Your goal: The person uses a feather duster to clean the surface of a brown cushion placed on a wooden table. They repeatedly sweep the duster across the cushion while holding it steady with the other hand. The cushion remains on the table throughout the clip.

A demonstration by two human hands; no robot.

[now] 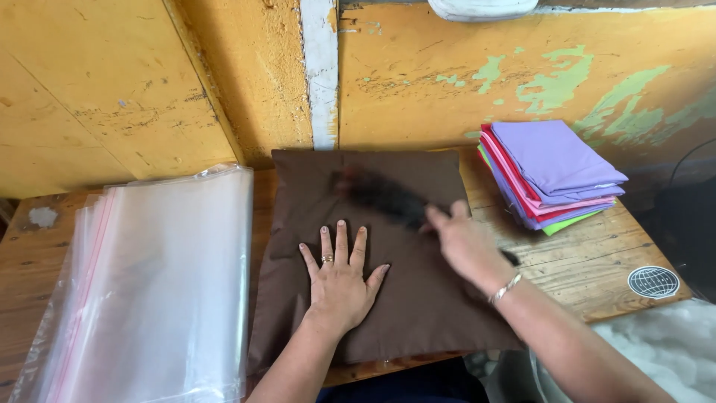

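— Brown cloth, matte and a bit slack, was what both hands were on. The left hand (341, 276) lay flat and spread on the brown cushion (373, 254), fingers splayed, gripping nothing, just pressing near the cushion's middle.

— And the other one?

— The right hand (464, 242) was closed round the handle of a dark brush (384, 198). It was blurred, so I couldn't make out the bristles properly; they looked dark and soft. The brush ran on a slant from that hand up and to the left, across the far half of the cushion, beyond the fingertips of the flat hand.

— So which hand was nearer the far edge?

— The right, by way of the brush. The cushion itself was roughly square, lying in front of the person on the wooden table (597, 261), its back edge against the flaking yellow wall (418, 82).

— Anything beside it?

— 2 piles. To the left, a heap of clear plastic bags (164, 283), glossy and limp. To the right, well apart from the hands, a stack of folded fabric (552, 175), lilac on top with pink, red and green below. White stuffing (664, 351) showed at the lower right.
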